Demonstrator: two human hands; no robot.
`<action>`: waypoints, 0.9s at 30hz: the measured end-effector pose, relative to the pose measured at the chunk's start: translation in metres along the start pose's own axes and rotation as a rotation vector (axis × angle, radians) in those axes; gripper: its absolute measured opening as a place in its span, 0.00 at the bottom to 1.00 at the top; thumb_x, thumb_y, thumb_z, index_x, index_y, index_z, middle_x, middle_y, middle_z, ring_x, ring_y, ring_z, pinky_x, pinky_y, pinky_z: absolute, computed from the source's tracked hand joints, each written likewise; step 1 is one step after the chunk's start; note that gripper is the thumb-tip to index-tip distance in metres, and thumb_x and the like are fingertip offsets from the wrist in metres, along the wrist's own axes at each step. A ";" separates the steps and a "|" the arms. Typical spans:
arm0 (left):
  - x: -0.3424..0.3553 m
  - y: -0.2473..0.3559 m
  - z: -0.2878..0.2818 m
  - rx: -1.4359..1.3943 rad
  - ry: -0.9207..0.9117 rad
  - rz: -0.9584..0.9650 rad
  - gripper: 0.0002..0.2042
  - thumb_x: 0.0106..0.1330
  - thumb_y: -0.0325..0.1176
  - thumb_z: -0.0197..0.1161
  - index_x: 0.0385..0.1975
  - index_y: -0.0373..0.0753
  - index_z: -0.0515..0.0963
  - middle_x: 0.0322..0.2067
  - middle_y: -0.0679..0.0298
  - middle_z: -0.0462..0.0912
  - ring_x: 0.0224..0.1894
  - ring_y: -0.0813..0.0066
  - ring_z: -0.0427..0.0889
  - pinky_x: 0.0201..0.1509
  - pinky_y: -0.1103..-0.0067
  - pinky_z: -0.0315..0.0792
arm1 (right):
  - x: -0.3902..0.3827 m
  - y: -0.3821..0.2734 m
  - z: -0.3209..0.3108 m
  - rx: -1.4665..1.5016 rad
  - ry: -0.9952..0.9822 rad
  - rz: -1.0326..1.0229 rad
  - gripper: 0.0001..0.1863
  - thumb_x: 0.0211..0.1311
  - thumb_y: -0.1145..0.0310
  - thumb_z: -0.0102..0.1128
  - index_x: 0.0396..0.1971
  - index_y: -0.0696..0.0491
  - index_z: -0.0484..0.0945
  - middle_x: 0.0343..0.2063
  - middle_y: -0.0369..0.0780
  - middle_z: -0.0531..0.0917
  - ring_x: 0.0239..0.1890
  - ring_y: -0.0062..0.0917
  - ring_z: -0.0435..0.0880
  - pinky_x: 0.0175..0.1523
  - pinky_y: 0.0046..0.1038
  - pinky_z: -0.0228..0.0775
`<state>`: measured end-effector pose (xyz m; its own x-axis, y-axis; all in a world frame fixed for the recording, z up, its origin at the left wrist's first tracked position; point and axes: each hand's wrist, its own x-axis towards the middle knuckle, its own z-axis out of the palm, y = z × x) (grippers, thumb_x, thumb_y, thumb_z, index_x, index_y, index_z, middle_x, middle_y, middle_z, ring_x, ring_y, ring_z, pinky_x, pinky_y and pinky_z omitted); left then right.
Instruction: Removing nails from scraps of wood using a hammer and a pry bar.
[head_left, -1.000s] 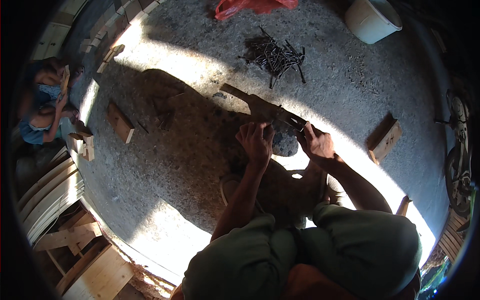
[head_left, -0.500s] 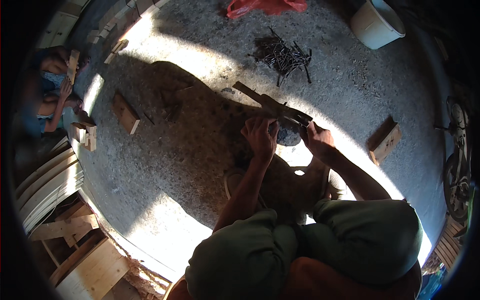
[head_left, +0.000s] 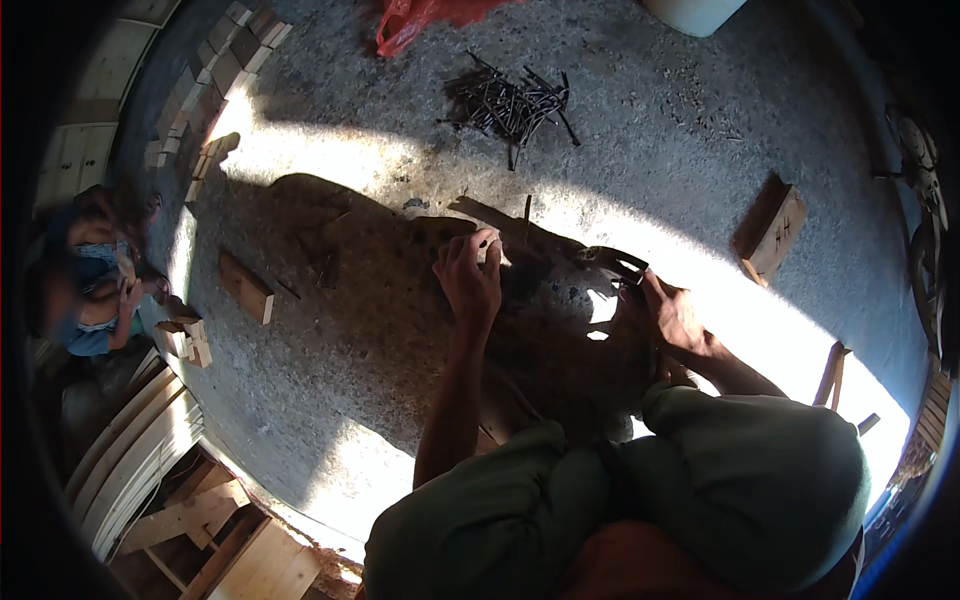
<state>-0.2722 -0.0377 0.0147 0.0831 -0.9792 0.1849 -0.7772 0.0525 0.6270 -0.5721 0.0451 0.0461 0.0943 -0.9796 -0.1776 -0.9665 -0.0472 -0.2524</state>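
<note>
My right hand [head_left: 682, 320] has its fingertips closed on the end of a dark, curved piece [head_left: 622, 264] with a metallic look. From there a dark, narrow strip [head_left: 510, 220] runs up and left in shadow; I cannot tell whether the two are joined. A thin dark rod [head_left: 527, 208] stands out from the strip. My left hand [head_left: 468, 280] is raised near the strip with thumb and fingers curled together. What it pinches, if anything, is too small to make out. Beyond both hands a pile of dark, nail-like rods [head_left: 512, 105] lies on the concrete floor.
Wooden blocks lie on the right [head_left: 778, 238] and left [head_left: 246, 287]. A red plastic bag [head_left: 425, 20] and a white bucket [head_left: 695, 14] are at the far edge. Another person [head_left: 100, 265] crouches at the left, holding pale wood. Stacked boards [head_left: 140, 460] stand lower left.
My left hand has come away from the dark strip, moving left. My right hand keeps its grip near the other end. The other person has lowered the pale wood. The whole view has shifted.
</note>
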 end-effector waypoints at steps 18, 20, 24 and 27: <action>-0.016 0.025 0.026 0.158 -0.011 0.072 0.07 0.62 0.40 0.66 0.36 0.46 0.82 0.36 0.65 0.82 0.46 0.60 0.78 0.51 0.64 0.67 | -0.028 -0.021 -0.003 0.091 -0.203 0.214 0.16 0.66 0.50 0.55 0.48 0.40 0.81 0.29 0.39 0.85 0.32 0.39 0.85 0.34 0.40 0.79; -0.015 0.024 0.028 0.176 0.013 0.079 0.07 0.61 0.39 0.67 0.35 0.45 0.82 0.36 0.64 0.82 0.46 0.59 0.78 0.51 0.63 0.67 | -0.034 -0.013 0.002 -0.061 -0.203 0.070 0.18 0.65 0.46 0.55 0.45 0.40 0.83 0.31 0.39 0.86 0.32 0.38 0.86 0.36 0.40 0.78; -0.015 0.019 0.029 0.152 0.041 0.105 0.07 0.61 0.37 0.67 0.35 0.44 0.82 0.36 0.62 0.82 0.45 0.59 0.78 0.51 0.63 0.67 | -0.036 -0.023 0.022 0.223 0.368 0.153 0.20 0.66 0.43 0.53 0.42 0.41 0.85 0.35 0.40 0.86 0.35 0.39 0.86 0.41 0.40 0.78; -0.021 0.017 0.031 0.217 0.110 0.106 0.06 0.61 0.35 0.68 0.34 0.43 0.82 0.35 0.61 0.82 0.44 0.57 0.78 0.49 0.63 0.67 | 0.022 -0.067 -0.043 0.369 -0.241 0.515 0.23 0.70 0.42 0.48 0.46 0.40 0.85 0.34 0.44 0.85 0.40 0.43 0.85 0.47 0.42 0.77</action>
<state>-0.3063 -0.0228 -0.0021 0.0521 -0.9426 0.3299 -0.9000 0.0989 0.4245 -0.5156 0.0186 0.1005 -0.2642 -0.7865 -0.5583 -0.7617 0.5252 -0.3795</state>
